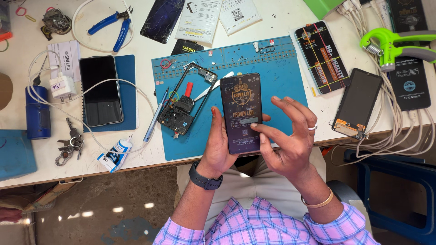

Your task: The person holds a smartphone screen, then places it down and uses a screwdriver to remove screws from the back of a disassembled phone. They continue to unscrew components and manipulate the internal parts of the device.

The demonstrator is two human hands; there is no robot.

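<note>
Glass-fronted phone display (241, 112) sits cradled in left hand (217, 149); right hand (286, 136), fingers spread, thumb apparently pressing its face. Loose grip risks dropping it past worktop (136, 154) edge.

Glossy black glass phone screen (241, 113); beneath it, matt blue rubbery work mat (281, 72); left of mat, shiny metal keys (70, 141); smooth white tabletop (136, 156).

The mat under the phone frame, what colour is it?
Blue mat, seen in the head view.
</note>
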